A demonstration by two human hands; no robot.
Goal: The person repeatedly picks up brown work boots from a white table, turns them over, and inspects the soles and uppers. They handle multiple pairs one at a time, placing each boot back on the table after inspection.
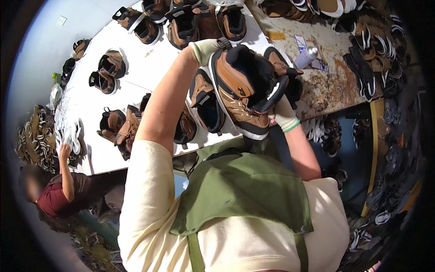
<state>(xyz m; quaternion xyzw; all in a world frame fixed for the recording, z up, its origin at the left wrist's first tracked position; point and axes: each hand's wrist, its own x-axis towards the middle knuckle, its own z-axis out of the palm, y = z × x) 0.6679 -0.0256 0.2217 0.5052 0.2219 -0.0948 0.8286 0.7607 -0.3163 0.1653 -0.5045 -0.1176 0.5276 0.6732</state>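
A brown and black high-top shoe [240, 90] with a white sole edge is held up and tilted in front of my chest, its dark padded opening facing up. My left hand [206, 51], in a pale glove, grips its upper left side by the sole; some fingers are hidden behind it. At the lower right, my gloved right hand [284, 114] holds the shoe near the collar and tongue, fingers mostly covered by it. Just behind stand a similar shoe [204, 97] on the left and another [278, 59], partly hidden, on the right.
More brown shoes [183, 27] line the far side of the white table [140, 63], others its left and front. A spray can [306, 57] stands on the stained worktop [335, 86]. Shoe piles fill the right. A co-worker [54, 195] reaches toward white shoe parts at left.
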